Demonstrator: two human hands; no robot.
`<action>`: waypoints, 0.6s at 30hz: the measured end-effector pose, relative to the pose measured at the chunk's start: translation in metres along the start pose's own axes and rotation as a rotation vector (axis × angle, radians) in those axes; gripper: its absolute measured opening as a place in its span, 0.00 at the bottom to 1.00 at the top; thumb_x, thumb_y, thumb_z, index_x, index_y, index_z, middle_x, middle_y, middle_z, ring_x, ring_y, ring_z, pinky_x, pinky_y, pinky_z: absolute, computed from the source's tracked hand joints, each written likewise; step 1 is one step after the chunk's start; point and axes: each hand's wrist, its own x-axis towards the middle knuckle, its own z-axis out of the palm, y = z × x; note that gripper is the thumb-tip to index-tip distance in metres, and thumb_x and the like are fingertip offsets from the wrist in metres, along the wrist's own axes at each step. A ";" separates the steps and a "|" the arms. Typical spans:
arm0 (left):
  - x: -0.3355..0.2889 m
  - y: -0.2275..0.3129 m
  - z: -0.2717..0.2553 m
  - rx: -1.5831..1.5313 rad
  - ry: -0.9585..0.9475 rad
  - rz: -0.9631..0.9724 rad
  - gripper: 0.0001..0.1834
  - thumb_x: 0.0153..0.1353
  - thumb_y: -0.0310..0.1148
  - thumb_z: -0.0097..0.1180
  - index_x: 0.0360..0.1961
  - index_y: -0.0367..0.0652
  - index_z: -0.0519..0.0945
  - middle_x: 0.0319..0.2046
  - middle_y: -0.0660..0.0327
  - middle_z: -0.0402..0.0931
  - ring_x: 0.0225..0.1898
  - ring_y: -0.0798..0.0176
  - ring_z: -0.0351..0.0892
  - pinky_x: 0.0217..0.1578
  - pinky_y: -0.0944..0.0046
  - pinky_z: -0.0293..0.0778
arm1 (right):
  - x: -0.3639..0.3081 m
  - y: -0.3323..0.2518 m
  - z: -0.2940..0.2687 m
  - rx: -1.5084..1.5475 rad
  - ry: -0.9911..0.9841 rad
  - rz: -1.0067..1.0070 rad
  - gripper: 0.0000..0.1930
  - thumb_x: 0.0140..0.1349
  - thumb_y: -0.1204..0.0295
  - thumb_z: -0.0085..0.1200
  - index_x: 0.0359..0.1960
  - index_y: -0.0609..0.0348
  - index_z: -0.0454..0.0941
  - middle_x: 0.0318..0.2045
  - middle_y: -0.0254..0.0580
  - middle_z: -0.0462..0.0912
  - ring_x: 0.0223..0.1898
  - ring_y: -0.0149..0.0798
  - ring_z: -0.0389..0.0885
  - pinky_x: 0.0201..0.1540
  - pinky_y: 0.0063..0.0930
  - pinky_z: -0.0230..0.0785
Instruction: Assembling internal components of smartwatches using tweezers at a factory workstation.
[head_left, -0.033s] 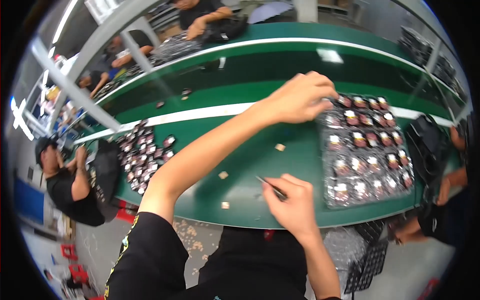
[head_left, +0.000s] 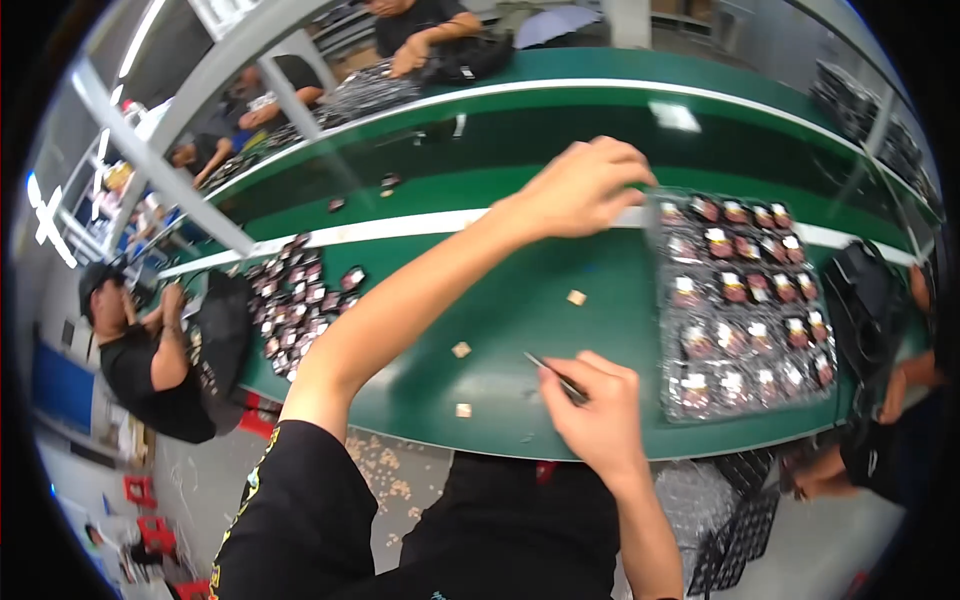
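My left hand (head_left: 590, 187) reaches across to the far left corner of a clear plastic tray (head_left: 652, 330). Its fingers are bent and apart from the thumb, and I see nothing between them. Rows of small dark pieces (head_left: 733, 288) with pinkish and white faces fill the tray's pockets. Low over the green table (head_left: 500, 300), my right hand (head_left: 600, 405) is closed round a slim dark pointed tool (head_left: 557, 377), its tip aimed up and left. Several small tan squares lie left of that tip, one (head_left: 461, 349) among them.
A heap of similar dark pieces (head_left: 290, 310) lies at the left. A black bag (head_left: 862, 290) stands right of the tray. Behind a white ledge (head_left: 400, 225) runs a green belt with a few loose pieces. Co-workers sit left (head_left: 150, 350), right and across.
My left hand has drawn back a little to the left, off the tray's corner. The whole view has shifted slightly. My right hand still grips the tool.
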 end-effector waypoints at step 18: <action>-0.190 -0.060 -0.072 0.000 -0.005 -0.366 0.20 0.72 0.32 0.66 0.63 0.41 0.83 0.46 0.49 0.86 0.55 0.41 0.83 0.61 0.44 0.79 | -0.001 0.010 0.008 -0.095 0.136 0.217 0.06 0.67 0.81 0.71 0.44 0.71 0.93 0.24 0.30 0.76 0.24 0.19 0.67 0.24 0.21 0.52</action>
